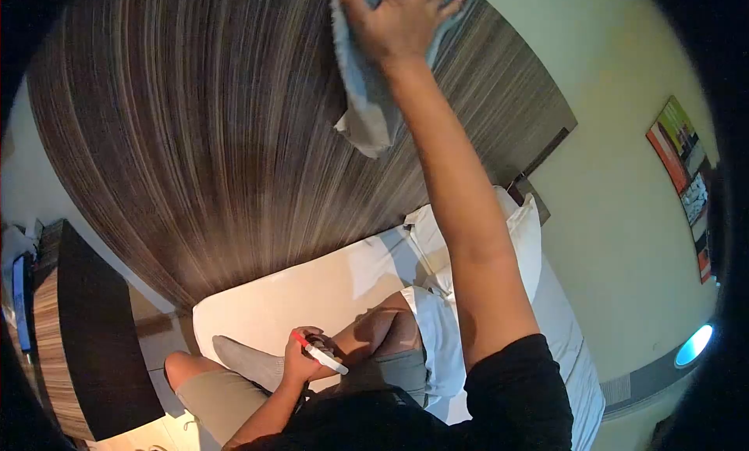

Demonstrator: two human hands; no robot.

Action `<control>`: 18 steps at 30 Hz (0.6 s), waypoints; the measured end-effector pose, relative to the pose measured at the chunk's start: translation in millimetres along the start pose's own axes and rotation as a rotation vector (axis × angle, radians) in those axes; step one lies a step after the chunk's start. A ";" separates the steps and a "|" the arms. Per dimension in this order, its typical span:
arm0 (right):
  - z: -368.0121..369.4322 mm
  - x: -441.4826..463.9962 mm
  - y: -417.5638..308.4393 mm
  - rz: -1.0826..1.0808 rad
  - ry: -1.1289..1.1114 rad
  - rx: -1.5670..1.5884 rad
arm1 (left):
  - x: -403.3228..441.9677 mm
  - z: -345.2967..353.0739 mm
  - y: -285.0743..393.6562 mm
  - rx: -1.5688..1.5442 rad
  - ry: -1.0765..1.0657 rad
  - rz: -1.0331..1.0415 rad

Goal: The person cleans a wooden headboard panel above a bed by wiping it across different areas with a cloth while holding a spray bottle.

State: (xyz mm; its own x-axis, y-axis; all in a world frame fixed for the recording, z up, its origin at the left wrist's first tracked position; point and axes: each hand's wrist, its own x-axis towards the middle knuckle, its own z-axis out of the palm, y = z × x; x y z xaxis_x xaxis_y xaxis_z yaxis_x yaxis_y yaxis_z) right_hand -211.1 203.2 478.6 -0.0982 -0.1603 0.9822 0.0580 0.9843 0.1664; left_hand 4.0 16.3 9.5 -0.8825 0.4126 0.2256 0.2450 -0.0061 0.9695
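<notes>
My right hand [399, 22] is raised at the top of the view, its fingers spread and pressing a grey-blue cloth [360, 84] flat against the dark striped wood panel [234, 123]. The cloth's pale lower corner hangs down below the wrist. Low in the view, near my lap, my left hand [306, 357] is closed around a red and white bottle or tube [324, 357], which lies slantwise across the fingers.
A white-sheeted bed [273, 299] lies below the panel, with white pillows [527, 240] at its right. A dark-topped table [97, 334] stands at left, a blue-screened device [21, 303] beyond it. A picture [685, 166] hangs on the right wall.
</notes>
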 end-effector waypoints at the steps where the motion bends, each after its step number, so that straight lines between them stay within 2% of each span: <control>1: -2.6 -3.5 -11.0 -0.063 -0.040 -0.013 | -1.5 1.3 -8.2 0.004 0.003 -0.005; 3: -6.3 -15.0 -22.6 -0.121 -0.080 -0.023 | -1.0 4.9 -22.5 -0.080 0.013 -0.055; 5: -11.0 -29.5 -25.6 -0.194 -0.276 0.054 | -4.1 3.5 -20.5 -0.103 0.017 -0.091; 7: -8.2 -53.3 -21.0 -0.260 -0.258 0.072 | -2.8 4.0 -16.3 -0.127 0.020 -0.123; 9: 0.7 -78.5 -12.0 -0.361 -0.086 0.083 | -1.7 4.5 -17.0 -0.114 0.037 -0.050; 13: 5.1 -129.5 25.3 -0.273 -0.194 0.040 | -1.9 4.9 -10.8 -0.171 0.046 -0.111; 18: 9.8 -153.6 77.6 -0.090 -0.122 0.114 | -0.4 1.5 -2.6 -0.022 0.014 -0.051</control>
State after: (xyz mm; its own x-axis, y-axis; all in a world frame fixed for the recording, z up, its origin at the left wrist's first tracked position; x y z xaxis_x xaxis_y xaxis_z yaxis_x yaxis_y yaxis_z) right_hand -201.3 305.0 339.8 -0.2178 -0.2448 0.9448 -0.0689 0.9695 0.2353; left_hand 4.3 17.5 6.8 -0.8990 0.4004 0.1773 0.1912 -0.0054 0.9815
